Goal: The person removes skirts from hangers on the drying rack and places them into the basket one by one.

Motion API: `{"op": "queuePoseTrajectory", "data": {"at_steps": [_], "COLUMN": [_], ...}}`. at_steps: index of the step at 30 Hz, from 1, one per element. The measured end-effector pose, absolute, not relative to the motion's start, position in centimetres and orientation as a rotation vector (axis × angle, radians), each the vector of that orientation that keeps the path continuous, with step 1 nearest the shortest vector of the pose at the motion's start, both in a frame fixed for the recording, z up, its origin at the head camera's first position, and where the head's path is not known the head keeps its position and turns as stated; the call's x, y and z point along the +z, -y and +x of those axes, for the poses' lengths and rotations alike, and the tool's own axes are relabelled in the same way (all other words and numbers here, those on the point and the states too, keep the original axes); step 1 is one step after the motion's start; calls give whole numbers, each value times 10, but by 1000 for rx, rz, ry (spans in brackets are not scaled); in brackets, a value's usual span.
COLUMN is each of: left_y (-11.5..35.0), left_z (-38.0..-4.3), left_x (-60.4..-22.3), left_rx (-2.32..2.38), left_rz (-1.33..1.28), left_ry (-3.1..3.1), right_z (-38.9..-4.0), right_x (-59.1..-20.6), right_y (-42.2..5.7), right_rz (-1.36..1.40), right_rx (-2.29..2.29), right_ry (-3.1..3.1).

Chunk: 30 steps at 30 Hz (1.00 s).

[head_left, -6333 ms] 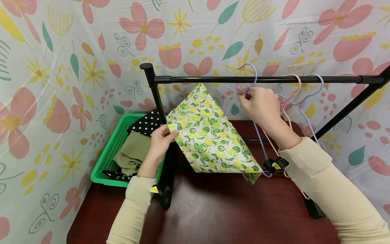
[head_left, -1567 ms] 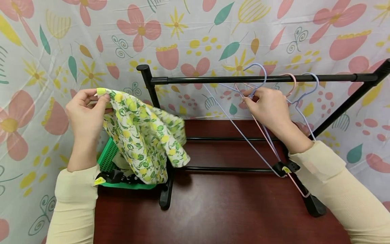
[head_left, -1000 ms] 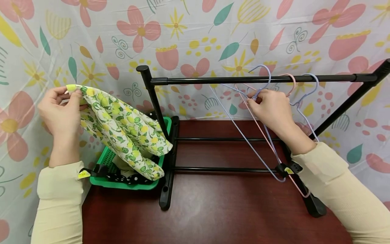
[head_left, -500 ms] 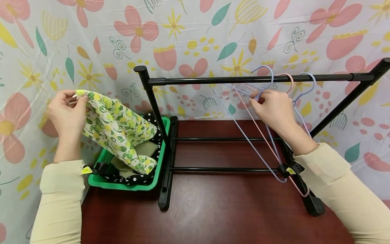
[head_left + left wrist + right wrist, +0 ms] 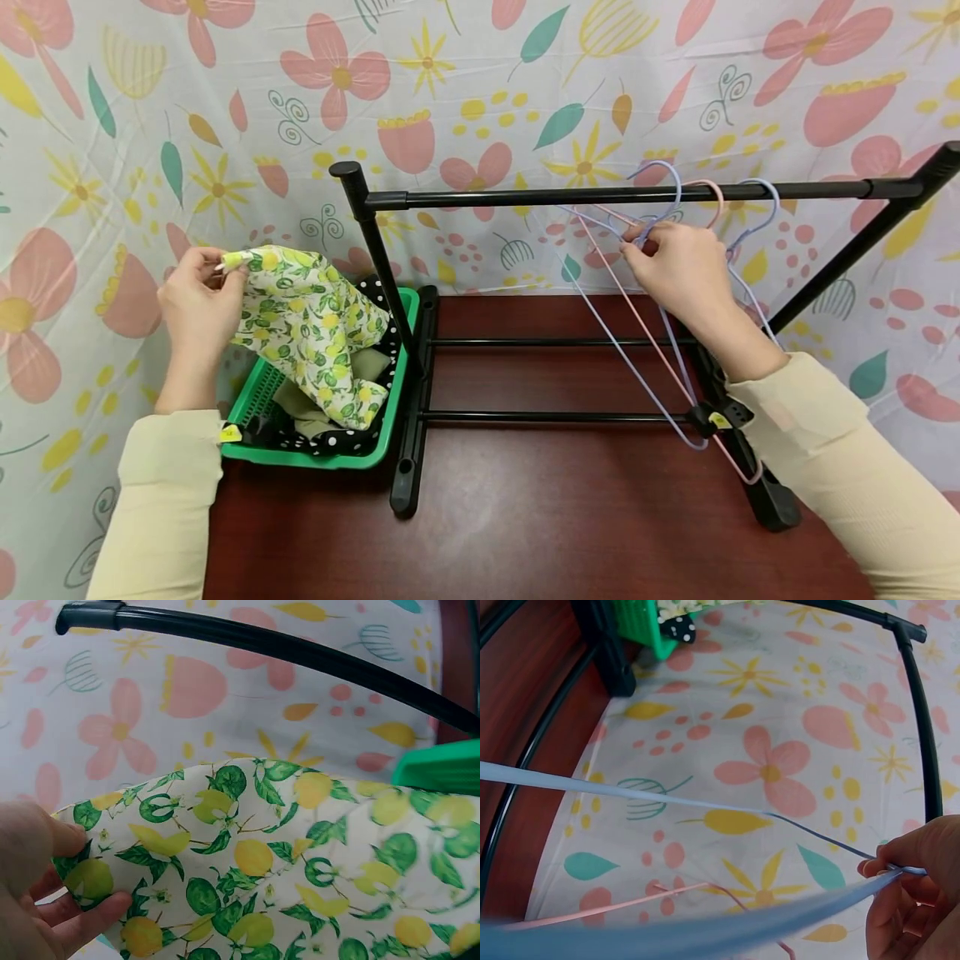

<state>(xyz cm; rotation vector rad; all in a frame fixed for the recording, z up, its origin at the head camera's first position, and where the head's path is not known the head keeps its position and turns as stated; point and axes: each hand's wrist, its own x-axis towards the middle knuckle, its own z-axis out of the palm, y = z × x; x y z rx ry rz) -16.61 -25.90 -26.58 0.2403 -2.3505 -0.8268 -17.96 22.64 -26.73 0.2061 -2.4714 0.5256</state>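
My left hand pinches one corner of a white cloth printed with lemons and green leaves. The cloth droops from the fingers, its lower end over the green basket. In the left wrist view the lemon cloth spreads away from the thumb and fingers. My right hand pinches a blue-purple hanger at its neck, below the hook; the hook is at the rack's top bar. The right wrist view shows the hand gripping the hanger's neck.
A pink hanger and another blue-purple hanger hang further right on the bar. The basket holds olive fabric and black polka-dot fabric. The black rack stands on a dark red-brown table before a flowered backdrop.
Earlier the lemon cloth hung at the rack by the hanger; my left hand has drawn it left, then lowered it toward the basket. My right hand has slid the hanger slightly right.
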Motion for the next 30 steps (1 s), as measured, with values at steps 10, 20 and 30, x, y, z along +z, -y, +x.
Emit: {"op": "queuePoseTrajectory", "data": {"at_steps": [10, 20, 30], "left_y": [258, 265, 271], "left_z": [-166, -173, -174], "left_x": [-297, -332, -362], "left_rx": [-665, -599, -601], "left_rz": [49, 55, 27], "left_ry": [2471, 2604, 2773], "right_z": [-179, -179, -179], "right_x": [-269, -272, -273], "right_y": [-230, -231, -236], "right_rz": [200, 202, 163], "right_rx": [523, 511, 523], "right_ry": [2457, 2440, 2465]}}
